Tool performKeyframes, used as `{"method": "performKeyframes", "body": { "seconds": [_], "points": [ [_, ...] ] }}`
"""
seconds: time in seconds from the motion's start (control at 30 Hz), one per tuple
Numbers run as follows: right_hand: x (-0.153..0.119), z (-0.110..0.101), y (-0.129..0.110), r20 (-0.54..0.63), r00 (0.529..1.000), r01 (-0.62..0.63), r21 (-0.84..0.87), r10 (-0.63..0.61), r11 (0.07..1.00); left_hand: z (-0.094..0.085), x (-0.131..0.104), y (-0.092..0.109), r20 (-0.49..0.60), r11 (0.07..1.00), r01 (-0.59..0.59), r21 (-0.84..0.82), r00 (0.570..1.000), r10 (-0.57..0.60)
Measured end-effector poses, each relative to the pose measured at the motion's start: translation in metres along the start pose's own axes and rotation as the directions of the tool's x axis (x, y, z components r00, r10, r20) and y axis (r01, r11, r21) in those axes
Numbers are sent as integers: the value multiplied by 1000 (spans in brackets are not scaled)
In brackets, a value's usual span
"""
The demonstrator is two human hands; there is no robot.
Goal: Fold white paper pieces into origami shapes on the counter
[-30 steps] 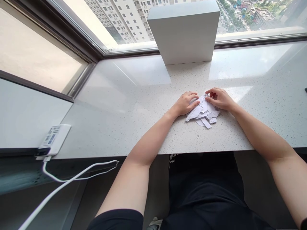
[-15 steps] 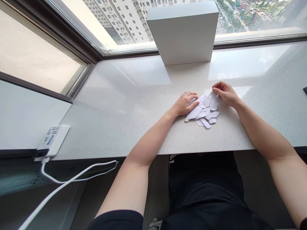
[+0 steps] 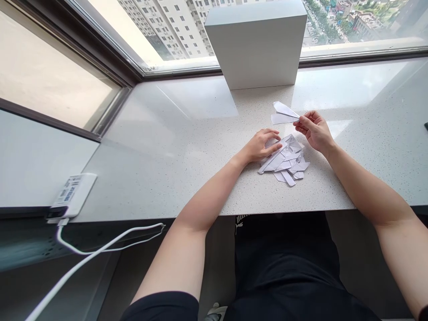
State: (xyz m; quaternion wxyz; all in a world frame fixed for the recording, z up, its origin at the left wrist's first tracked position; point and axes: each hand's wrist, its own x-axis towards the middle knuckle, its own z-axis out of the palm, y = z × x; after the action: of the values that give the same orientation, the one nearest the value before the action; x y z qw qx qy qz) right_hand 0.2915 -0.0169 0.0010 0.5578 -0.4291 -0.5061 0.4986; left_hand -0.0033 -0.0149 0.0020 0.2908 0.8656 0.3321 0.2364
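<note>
A folded white paper plane (image 3: 283,115) is pinched at its narrow tip by my right hand (image 3: 316,130), its wider end pointing left above the counter. Below it lies a loose pile of folded white papers (image 3: 288,161), several overlapping, some like small strips and flaps. My left hand (image 3: 262,145) rests at the pile's left side with fingers apart, the fingertips touching the upper left paper. Part of that paper is hidden under the fingers.
A white box (image 3: 262,53) stands at the back of the speckled counter (image 3: 174,165), against the window. At the left edge lies a white power bank (image 3: 75,196) with a white cable (image 3: 110,247) hanging off. A dark object (image 3: 426,126) shows at the far right.
My right hand has lifted the paper plane off the pile and turned it so the wide end points left. My left hand has stayed nearly in place; the pile has shifted slightly.
</note>
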Motion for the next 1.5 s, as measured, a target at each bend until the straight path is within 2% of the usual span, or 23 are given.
{"method": "performKeyframes", "body": {
  "seconds": [0.2,0.37,0.47,0.6,0.73,0.87,1.23,1.5],
  "points": [
    [-16,19,-13,91,996,-8,-168,24,986,1,0,2,-75,988,86,-131,993,-96],
    [-25,30,-16,185,978,169,-408,-99,897,5,2,4,-150,962,80,-261,981,-123],
    [-29,32,-17,243,959,252,-488,-146,836,10,4,5,-171,937,59,-346,977,-124],
    [-29,27,-19,320,938,300,-563,-132,770,14,7,2,-176,898,52,-436,974,-142],
    [-24,12,-26,429,898,371,-631,-92,681,15,11,-9,-204,859,142,-493,940,-273],
    [-19,2,-29,518,855,410,-644,-27,646,13,13,-14,-212,825,200,-529,910,-356],
    [-17,-1,-29,559,829,422,-647,20,635,13,16,-12,-242,808,228,-542,879,-411],
    [-18,-2,-28,537,843,411,-690,39,596,10,14,-11,-235,811,236,-535,881,-411]
  ]
}}
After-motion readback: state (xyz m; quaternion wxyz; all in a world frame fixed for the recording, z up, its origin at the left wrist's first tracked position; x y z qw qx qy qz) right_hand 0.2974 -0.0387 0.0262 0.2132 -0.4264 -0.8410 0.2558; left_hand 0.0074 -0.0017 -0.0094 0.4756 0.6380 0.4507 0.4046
